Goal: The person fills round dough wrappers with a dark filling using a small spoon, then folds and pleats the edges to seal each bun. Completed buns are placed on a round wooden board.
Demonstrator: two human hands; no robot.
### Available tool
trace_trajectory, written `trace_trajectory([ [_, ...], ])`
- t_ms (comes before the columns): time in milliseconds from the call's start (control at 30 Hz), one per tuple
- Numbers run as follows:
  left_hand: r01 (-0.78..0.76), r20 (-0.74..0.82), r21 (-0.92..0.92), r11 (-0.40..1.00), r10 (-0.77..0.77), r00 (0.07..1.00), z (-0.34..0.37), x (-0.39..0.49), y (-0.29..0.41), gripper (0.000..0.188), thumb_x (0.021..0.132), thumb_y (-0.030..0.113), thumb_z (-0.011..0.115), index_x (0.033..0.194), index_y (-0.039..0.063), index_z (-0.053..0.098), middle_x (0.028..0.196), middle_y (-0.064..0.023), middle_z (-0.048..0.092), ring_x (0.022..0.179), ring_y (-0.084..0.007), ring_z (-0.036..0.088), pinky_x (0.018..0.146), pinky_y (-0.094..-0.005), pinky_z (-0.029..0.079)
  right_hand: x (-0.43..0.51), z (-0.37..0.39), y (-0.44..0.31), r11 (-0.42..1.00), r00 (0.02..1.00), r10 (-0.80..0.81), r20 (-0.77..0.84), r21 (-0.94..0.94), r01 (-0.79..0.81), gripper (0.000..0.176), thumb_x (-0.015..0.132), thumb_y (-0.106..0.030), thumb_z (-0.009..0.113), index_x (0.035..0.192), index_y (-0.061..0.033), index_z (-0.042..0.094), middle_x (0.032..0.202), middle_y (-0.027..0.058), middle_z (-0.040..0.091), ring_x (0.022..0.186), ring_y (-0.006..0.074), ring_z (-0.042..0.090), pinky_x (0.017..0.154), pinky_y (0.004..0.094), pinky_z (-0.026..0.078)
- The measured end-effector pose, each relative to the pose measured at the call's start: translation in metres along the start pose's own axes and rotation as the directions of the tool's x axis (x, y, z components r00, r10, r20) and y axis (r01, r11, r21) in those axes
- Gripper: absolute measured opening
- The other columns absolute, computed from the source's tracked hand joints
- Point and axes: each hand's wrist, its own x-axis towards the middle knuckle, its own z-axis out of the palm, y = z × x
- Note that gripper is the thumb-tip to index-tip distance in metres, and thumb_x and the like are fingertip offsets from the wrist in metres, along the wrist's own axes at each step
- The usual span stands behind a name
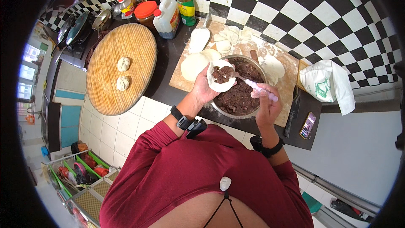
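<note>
My left hand [202,85] holds a round dough wrapper [221,87] on its palm, with dark brown filling [221,74] heaped on it. In my right hand [268,101] is a spoon with a beaded lilac handle [253,84], its bowl end resting at the filling on the wrapper. Beneath both hands sits a metal bowl [232,115] of the same dark filling [239,99]. It stands on a floured wooden board [177,80]. More flat wrappers [193,66] lie left of the bowl, and others are piled [229,36] behind it.
At left, two pleated buns [123,64] rest on a round slatted tray [104,91]. A flour scoop [200,39], a rolling pin's end [254,55] and bottles [166,17] stand toward the tiled wall. On the right are a white bag [326,82] and a phone [307,125].
</note>
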Motion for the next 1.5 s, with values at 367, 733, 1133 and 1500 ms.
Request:
trace_trajectory([
  [367,0.014,0.062,0.058,0.998,-0.017,0.998,0.001,-0.004,-0.001,0.050,0.104,0.035,0.028,0.140,0.004,0.042,0.133,-0.0203,0.053,0.122,-0.0394,0.053,0.105,-0.0515,0.044,0.000,0.008,0.005,0.996,0.997,-0.020,0.072,-0.081,0.025,0.014,0.096,-0.001,0.051,0.105,0.0057,0.061,0.097,0.0102,0.066,0.078,0.0128,0.065,0.071,0.0256,0.054],
  [733,0.012,-0.112,0.079,0.997,-0.003,0.994,0.001,-0.009,0.000,0.051,0.104,0.037,0.029,0.139,0.003,0.045,0.136,-0.0158,0.054,0.124,-0.0281,0.054,0.107,-0.0426,0.043,0.002,0.017,0.008,0.998,0.993,-0.006,-0.116,0.058,0.013,0.014,0.096,-0.006,0.055,0.100,0.0047,0.062,0.089,0.0098,0.067,0.071,0.0136,0.064,0.066,0.0263,0.054],
  [1133,-0.012,0.060,0.039,0.999,0.010,0.998,-0.002,-0.012,0.002,0.051,0.104,0.035,0.029,0.140,0.003,0.043,0.141,-0.0153,0.050,0.128,-0.0330,0.050,0.109,-0.0522,0.040,-0.002,0.019,0.003,0.988,0.995,0.079,-0.055,0.139,-0.070,0.014,0.097,-0.005,0.053,0.101,0.0063,0.061,0.089,0.0100,0.066,0.073,0.0126,0.065,0.066,0.0251,0.055],
  [1500,-0.053,-0.099,0.066,0.996,0.060,0.993,-0.009,-0.014,0.007,0.050,0.103,0.035,0.034,0.140,0.002,0.043,0.140,-0.0169,0.051,0.126,-0.0317,0.052,0.109,-0.0486,0.040,-0.002,0.004,0.009,0.977,0.996,0.064,-0.057,0.205,-0.051,0.015,0.097,-0.004,0.051,0.104,0.0061,0.061,0.094,0.0100,0.066,0.076,0.0122,0.064,0.070,0.0259,0.054],
])
